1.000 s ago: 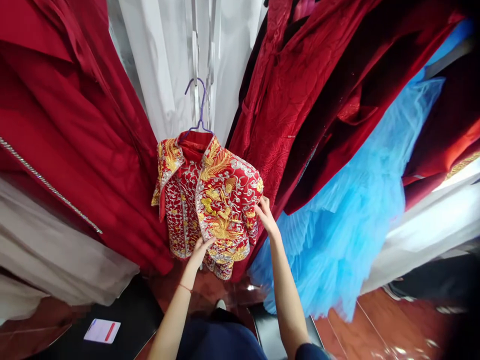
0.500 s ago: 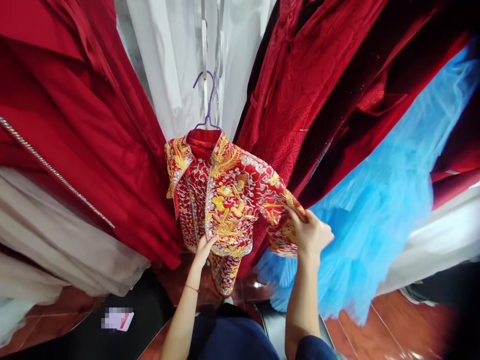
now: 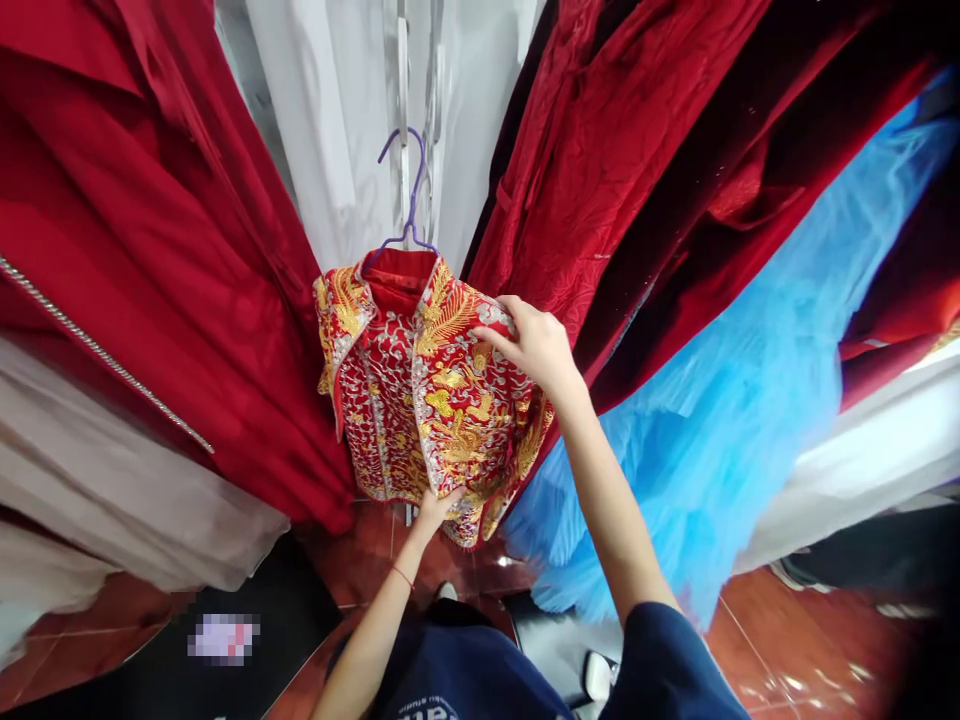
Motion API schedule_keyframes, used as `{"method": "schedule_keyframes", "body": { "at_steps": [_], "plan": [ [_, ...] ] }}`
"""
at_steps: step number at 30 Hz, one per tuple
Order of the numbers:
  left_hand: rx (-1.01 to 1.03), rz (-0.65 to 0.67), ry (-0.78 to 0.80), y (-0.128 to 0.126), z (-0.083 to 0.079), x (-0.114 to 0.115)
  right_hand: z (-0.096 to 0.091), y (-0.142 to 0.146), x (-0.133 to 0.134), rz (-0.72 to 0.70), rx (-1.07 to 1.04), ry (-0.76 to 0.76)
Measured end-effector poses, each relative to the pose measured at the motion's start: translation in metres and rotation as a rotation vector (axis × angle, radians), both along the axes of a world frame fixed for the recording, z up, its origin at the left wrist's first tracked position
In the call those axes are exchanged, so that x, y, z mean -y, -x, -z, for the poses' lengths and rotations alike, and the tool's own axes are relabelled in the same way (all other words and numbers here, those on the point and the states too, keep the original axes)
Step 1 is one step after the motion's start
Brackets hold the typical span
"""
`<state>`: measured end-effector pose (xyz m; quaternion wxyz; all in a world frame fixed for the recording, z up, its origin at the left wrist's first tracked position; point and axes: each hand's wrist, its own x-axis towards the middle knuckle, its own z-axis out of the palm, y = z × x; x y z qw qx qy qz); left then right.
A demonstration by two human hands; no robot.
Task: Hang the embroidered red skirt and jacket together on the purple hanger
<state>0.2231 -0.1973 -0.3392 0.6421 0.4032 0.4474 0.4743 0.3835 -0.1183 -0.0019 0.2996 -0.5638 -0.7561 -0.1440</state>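
A small red jacket [image 3: 420, 400] embroidered in gold and silver hangs on a purple hanger [image 3: 409, 195] in front of white fabric. My left hand [image 3: 439, 508] pinches the jacket's lower hem near the front opening. My right hand [image 3: 532, 345] rests on the jacket's right shoulder, fingers curled on the cloth where the sleeve begins. The sleeve lies folded in against the jacket's side.
Long red gowns [image 3: 150, 260] hang at left, dark red velvet and brocade garments [image 3: 637, 180] at right. A bright blue tulle skirt [image 3: 735, 420] hangs right of the jacket. Pale fabric [image 3: 97, 500] drapes at lower left. A black seat with a card [image 3: 223, 638] stands below.
My right hand pulled the sleeve out to the right, then let it fall back and moved up onto the jacket's shoulder. My left hand stayed at the hem.
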Motion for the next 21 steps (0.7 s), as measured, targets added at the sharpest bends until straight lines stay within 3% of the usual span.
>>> {"method": "schedule_keyframes", "body": {
  "at_steps": [4,8,11,15,21],
  "plan": [
    [0.017,0.056,-0.059,-0.002,-0.027,0.012,-0.005,0.005,-0.03,0.143,0.057,0.093],
    [0.005,0.149,-0.171,0.016,-0.072,0.028,0.001,-0.001,-0.042,0.153,0.055,-0.002],
    [-0.026,0.289,-0.201,0.038,-0.09,0.039,0.008,-0.001,-0.047,0.153,0.056,-0.075],
    [-0.019,0.407,-0.076,0.053,-0.082,0.049,0.016,-0.001,-0.053,0.163,0.056,-0.122],
    [0.091,0.343,0.027,0.046,-0.055,0.054,0.019,-0.005,-0.054,0.174,0.065,-0.126]
  ]
}}
